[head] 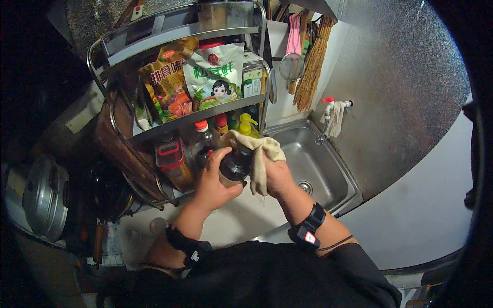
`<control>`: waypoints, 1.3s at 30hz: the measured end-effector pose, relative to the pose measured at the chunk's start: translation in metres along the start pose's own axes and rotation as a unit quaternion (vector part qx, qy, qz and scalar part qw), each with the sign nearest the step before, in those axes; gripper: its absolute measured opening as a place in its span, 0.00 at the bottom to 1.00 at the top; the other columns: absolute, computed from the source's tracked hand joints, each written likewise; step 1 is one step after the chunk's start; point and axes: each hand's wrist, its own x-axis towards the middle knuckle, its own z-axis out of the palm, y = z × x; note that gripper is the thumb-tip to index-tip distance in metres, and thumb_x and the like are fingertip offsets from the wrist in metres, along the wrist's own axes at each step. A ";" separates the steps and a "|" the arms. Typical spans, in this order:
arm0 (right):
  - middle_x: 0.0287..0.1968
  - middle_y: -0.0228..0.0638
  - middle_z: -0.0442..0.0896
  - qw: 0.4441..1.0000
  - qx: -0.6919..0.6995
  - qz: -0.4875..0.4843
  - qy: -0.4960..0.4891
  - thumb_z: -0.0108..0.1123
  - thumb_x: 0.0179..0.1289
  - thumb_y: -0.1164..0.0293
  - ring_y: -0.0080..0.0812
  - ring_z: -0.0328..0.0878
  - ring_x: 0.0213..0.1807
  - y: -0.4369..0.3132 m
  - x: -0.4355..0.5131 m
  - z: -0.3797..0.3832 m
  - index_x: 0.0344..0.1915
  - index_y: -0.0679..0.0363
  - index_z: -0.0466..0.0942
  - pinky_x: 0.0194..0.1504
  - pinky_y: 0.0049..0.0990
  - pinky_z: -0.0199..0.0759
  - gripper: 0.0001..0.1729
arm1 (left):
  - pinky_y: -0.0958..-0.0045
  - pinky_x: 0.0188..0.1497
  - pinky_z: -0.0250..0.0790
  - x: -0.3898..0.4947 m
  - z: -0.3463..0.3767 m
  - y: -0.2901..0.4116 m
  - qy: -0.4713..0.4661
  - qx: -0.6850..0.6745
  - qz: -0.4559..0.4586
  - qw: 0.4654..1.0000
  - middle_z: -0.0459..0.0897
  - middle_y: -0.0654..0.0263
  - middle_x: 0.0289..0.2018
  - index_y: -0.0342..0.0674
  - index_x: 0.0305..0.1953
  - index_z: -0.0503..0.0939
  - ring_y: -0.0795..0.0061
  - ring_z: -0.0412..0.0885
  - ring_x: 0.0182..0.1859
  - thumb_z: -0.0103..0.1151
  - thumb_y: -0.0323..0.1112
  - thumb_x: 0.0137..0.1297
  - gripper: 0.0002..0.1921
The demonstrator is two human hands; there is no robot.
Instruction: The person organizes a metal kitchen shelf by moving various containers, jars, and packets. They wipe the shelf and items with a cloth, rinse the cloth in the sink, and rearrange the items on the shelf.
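Note:
My left hand (pixel 215 183) grips a dark cylindrical container (pixel 234 165), its thumb and fingers around the near and left sides. My right hand (pixel 277 175) holds a damp-looking beige cloth (pixel 260 148) against the container's far right side, with one end of the cloth hanging down beside it. The cloth covers part of the container's top, so its exact kind cannot be told. Both hands are above the pale countertop (pixel 238 219), in front of the rack.
A metal rack (pixel 200 119) with seasoning bags (pixel 215 75), a red-capped bottle (pixel 202 134) and a red-lidded box (pixel 171 159) stands ahead. A steel sink (pixel 316 165) with a tap (pixel 327 111) is at right. Pots (pixel 46 200) are at left; a straw brush (pixel 314 65) hangs beyond.

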 end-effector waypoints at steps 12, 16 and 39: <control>0.44 0.35 0.73 0.994 0.005 0.081 -0.074 0.53 0.49 0.81 0.28 0.72 0.43 -0.005 0.005 -0.005 0.52 0.65 0.64 0.46 0.26 0.67 0.26 | 0.66 0.56 0.57 0.004 -0.005 -0.002 0.011 -0.080 0.036 0.996 0.67 0.57 0.49 0.43 0.56 0.58 0.61 0.66 0.53 0.66 0.29 0.32 0.42; 0.39 0.35 0.77 0.978 0.180 0.089 -0.061 0.52 0.52 0.77 0.28 0.75 0.37 0.000 0.003 -0.005 0.46 0.66 0.69 0.39 0.25 0.69 0.18 | 0.66 0.56 0.58 0.004 -0.006 -0.003 -0.023 -0.119 0.025 0.992 0.66 0.57 0.50 0.43 0.56 0.57 0.62 0.67 0.52 0.66 0.29 0.35 0.42; 0.42 0.33 0.74 0.951 -0.289 -0.111 -0.019 0.47 0.61 0.63 0.25 0.71 0.37 -0.002 0.011 0.007 0.52 0.61 0.68 0.39 0.24 0.67 0.21 | 0.68 0.61 0.51 0.002 -0.007 -0.005 0.021 -0.326 -0.009 0.945 0.61 0.60 0.55 0.38 0.62 0.41 0.69 0.62 0.57 0.68 0.41 0.45 0.51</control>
